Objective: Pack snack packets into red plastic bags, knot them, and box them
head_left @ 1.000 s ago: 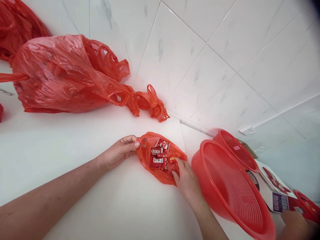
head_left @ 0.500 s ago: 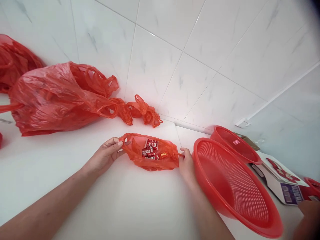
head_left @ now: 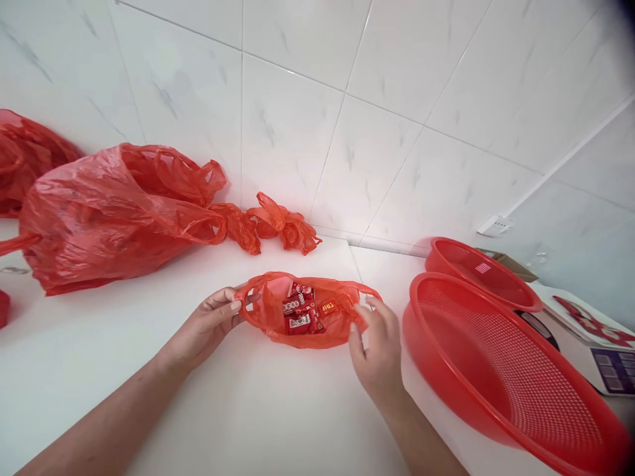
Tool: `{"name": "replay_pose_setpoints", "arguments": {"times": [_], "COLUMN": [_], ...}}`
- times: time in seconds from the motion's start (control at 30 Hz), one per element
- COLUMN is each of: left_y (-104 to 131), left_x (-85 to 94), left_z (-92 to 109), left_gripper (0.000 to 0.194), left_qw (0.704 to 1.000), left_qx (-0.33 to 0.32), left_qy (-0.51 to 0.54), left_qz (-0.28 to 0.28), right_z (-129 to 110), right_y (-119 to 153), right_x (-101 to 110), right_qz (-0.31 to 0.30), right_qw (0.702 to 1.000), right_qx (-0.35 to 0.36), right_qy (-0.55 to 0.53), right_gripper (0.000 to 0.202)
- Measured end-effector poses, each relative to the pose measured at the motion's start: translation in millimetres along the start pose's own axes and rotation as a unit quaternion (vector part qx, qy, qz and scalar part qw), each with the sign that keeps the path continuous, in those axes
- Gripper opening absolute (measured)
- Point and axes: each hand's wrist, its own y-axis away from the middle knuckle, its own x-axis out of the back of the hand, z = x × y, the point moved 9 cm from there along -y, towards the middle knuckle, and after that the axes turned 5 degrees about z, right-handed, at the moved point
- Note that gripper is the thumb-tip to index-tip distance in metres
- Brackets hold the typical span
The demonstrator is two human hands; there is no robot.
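A small red plastic bag (head_left: pixel 307 340) lies open-mouthed on the white table, with several small red wrapped packets (head_left: pixel 299 305) inside. My left hand (head_left: pixel 211 324) pinches the bag's left handle between thumb and fingers. At the bag's right end is my right hand (head_left: pixel 380 347), its thumb and fingers apart beside the right handle, with nothing gripped between them.
Large red plastic bags (head_left: pixel 99 218) and small knotted red bags (head_left: pixel 285 228) lie along the tiled wall. On the right stand a big red mesh basket (head_left: pixel 461 357), a second red basket (head_left: pixel 483 271) and a scale (head_left: pixel 580 337) with a printed sheet.
My right hand has let go of the bag's right end and spread its fingers. The bag's mouth reaches further right. The view has shifted, and the person's hand at the lower right is gone.
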Motion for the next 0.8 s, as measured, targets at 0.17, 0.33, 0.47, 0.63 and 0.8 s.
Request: {"name": "replay_pose_setpoints", "arguments": {"times": [0.17, 0.33, 0.47, 0.63, 0.8], "left_y": [-3.9, 15.7, 31.8, 3.7, -58.0], "left_x": [5.4, 16.9, -71.6, -150.0, -133.5], "left_z": [-0.2, 64.8, 95.9, 19.8, -15.8], "left_gripper": [0.017, 0.023, 0.013, 0.024, 0.033], "left_qw": [0.998, 0.881, 0.776, 0.735, 0.69], "left_qx": [0.011, -0.169, -0.352, -0.268, -0.181], "left_qy": [-0.044, -0.324, -0.499, -0.603, -0.695], "left_qz": [0.038, 0.3, 0.16, -0.154, -0.093], "right_z": [-9.5, 35.8, 48.9, 49.8, 51.6], "right_y": [-10.7, -6.7, -0.4, 5.1, 4.1], "right_x": [-67.3, -112.0, -110.1, -100.8, -95.5], "right_qz": [-0.187, -0.261, -0.232, -0.224, -0.199], "right_qw": [0.982, 0.963, 0.968, 0.969, 0.975], "right_qx": [0.009, -0.045, -0.083, -0.103, -0.094], "right_qy": [-0.014, 0.059, 0.048, 0.014, -0.028], "right_gripper": [0.032, 0.028, 0.019, 0.017, 0.014]}}
